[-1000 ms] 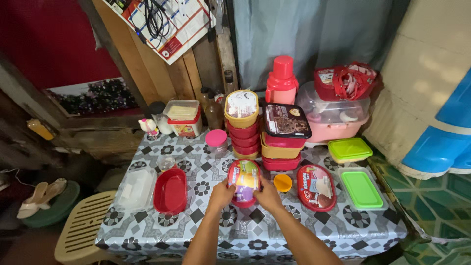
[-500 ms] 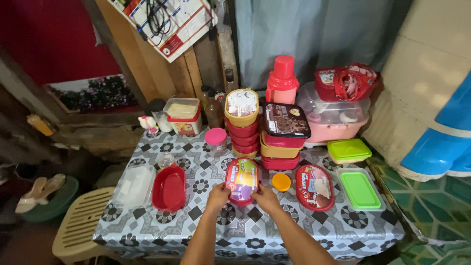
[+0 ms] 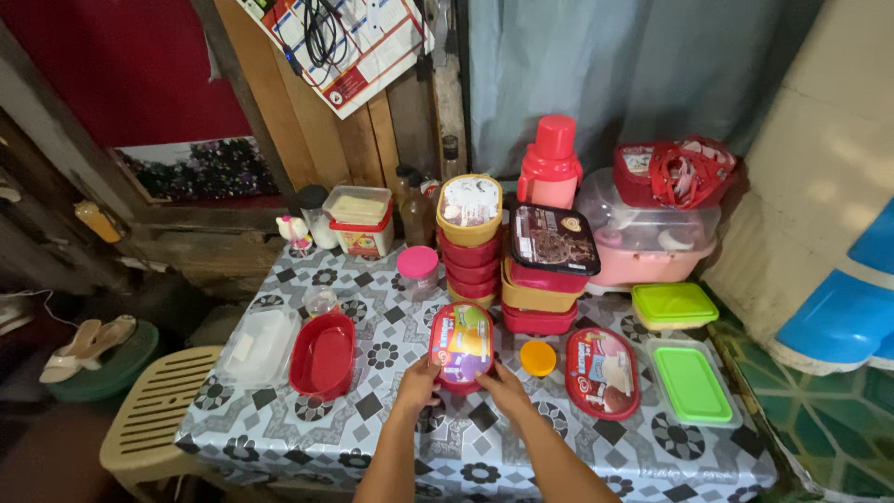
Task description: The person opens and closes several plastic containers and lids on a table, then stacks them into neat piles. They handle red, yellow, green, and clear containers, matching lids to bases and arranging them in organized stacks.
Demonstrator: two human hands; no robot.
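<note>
A red oval tub with a colourful printed lid [image 3: 461,343] rests on the patterned tablecloth [image 3: 391,424] in front of me. My left hand [image 3: 417,384] grips its near left edge and my right hand [image 3: 504,387] grips its near right edge. An open red oval tub [image 3: 322,356] lies to the left, beside a clear rectangular container [image 3: 257,346]. A small orange lid [image 3: 537,358] and another red oval tub with a printed lid [image 3: 602,372] lie to the right.
Stacks of red and yellow tubs [image 3: 470,256] stand behind, with a red flask [image 3: 550,166] and a large clear and pink box [image 3: 649,233]. Two green-lidded containers [image 3: 691,384] sit at right. A cream plastic stool [image 3: 158,419] stands at the table's left.
The tub came down from a slightly raised hold onto the table and my hands slid to its near edge. The camera view shifted a little.
</note>
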